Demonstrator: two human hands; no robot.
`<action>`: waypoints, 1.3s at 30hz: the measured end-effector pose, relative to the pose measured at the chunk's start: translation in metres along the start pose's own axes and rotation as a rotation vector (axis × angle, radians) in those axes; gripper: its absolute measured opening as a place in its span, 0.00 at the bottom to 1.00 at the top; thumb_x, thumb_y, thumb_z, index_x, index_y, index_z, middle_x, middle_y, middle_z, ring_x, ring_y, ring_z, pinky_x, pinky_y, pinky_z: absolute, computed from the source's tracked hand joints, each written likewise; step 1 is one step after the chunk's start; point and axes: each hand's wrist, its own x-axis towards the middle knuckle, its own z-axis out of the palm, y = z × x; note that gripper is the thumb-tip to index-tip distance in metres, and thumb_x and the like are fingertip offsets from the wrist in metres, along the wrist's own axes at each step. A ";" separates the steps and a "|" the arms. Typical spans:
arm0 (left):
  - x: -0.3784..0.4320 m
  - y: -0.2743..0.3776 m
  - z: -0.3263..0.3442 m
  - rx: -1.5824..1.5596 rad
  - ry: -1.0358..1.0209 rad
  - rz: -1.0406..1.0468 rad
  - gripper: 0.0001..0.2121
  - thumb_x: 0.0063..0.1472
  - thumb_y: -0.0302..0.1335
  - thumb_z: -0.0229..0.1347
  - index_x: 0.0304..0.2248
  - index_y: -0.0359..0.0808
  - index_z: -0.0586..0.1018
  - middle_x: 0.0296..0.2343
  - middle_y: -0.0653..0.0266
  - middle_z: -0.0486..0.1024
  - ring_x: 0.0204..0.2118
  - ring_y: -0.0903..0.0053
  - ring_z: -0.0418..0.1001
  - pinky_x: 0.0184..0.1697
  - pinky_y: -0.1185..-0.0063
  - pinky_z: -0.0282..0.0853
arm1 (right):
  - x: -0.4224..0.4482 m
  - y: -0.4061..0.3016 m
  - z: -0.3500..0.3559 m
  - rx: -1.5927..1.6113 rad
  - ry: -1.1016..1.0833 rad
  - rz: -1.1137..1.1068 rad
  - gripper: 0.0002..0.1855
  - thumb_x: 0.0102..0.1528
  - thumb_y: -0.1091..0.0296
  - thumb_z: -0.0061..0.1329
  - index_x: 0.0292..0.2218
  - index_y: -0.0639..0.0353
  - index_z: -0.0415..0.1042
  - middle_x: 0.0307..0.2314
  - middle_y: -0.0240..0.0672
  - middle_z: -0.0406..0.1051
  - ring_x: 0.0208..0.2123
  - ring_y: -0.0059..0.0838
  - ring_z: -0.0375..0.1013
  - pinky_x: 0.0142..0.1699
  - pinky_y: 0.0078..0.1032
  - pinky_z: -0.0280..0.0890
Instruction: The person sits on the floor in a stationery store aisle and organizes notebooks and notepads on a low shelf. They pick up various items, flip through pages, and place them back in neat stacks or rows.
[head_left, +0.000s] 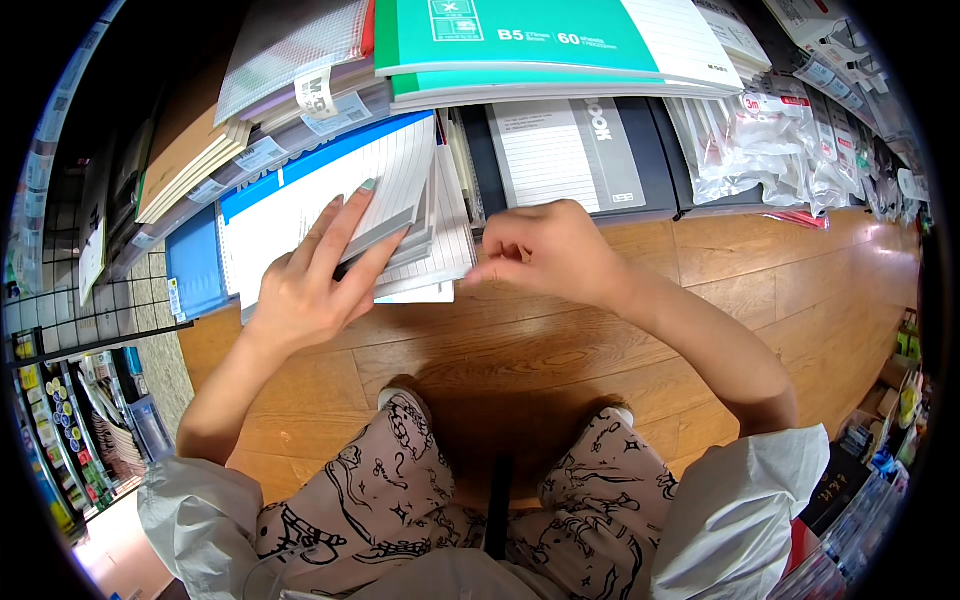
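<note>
My left hand (315, 277) lies over a stack of lined notebooks (390, 172) with grey spine strips. Two fingertips press on the top cover, and another finger runs along the grey edges, steadying the stack. Beneath them is a larger pale notebook (255, 217) with a blue band. My right hand (544, 251) is at the stack's right corner, its fingers curled and its thumb tip touching or almost touching the lowest lined notebook (454, 232). Whether it pinches that corner cannot be made out.
Green B5 notebooks (525, 45) overhang the shelf above my hands. A grey notebook (570, 150) lies on the dark shelf (660, 161). Bagged goods (757, 150) sit to the right; brown-covered notebooks (187, 150) and a wire rack (75, 300) stand left. Below is a wooden floor (720, 300).
</note>
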 end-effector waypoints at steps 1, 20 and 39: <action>0.003 0.000 -0.002 0.031 0.013 0.053 0.22 0.45 0.27 0.51 0.44 0.48 0.69 0.47 0.53 0.60 0.36 0.61 0.71 0.22 0.82 0.72 | -0.002 0.002 0.002 -0.068 -0.038 -0.006 0.21 0.44 0.47 0.48 0.16 0.57 0.64 0.11 0.31 0.65 0.14 0.32 0.65 0.19 0.25 0.59; 0.001 0.013 0.013 0.076 0.012 0.002 0.20 0.42 0.41 0.57 0.38 0.51 0.73 0.45 0.53 0.62 0.38 0.59 0.70 0.26 0.79 0.73 | 0.001 0.005 0.005 -0.162 0.097 -0.087 0.16 0.47 0.57 0.49 0.15 0.57 0.66 0.09 0.32 0.62 0.11 0.33 0.62 0.16 0.24 0.56; -0.001 0.012 0.015 0.189 0.014 0.079 0.17 0.54 0.35 0.46 0.45 0.62 0.67 0.45 0.56 0.63 0.33 0.59 0.72 0.21 0.78 0.74 | -0.003 0.005 0.008 -0.179 -0.033 -0.096 0.17 0.47 0.54 0.46 0.17 0.56 0.65 0.10 0.31 0.65 0.14 0.36 0.66 0.18 0.28 0.60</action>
